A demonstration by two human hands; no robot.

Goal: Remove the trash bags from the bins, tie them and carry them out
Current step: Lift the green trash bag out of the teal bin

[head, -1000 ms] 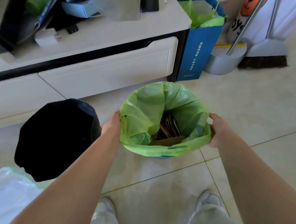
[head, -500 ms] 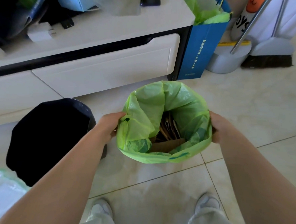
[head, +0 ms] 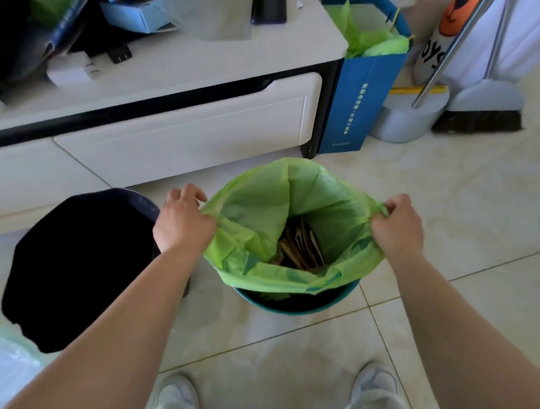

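Observation:
A green trash bag (head: pixel 262 204) sits in a teal bin (head: pixel 301 304) on the tiled floor in front of me. Its rim is pulled up off the bin's edge, and brown cardboard scraps (head: pixel 301 246) lie inside. My left hand (head: pixel 183 221) pinches the bag's left rim. On the opposite side my right hand (head: pixel 397 226) grips the right rim. To the left stands a black bin (head: pixel 78 263). A pale translucent bag (head: pixel 0 365) shows at the bottom left corner.
A white low cabinet (head: pixel 179 127) with cluttered top runs along the back. A blue paper bag (head: pixel 361 99) holding green plastic, a grey dustpan (head: pixel 404 117) and a broom (head: pixel 483 115) stand at the back right. My shoes (head: pixel 375 382) are at the bottom edge.
Both hands went from the bin's sides to gripping the bag's rim and lifting it. The teal bin's front edge now shows below the bag.

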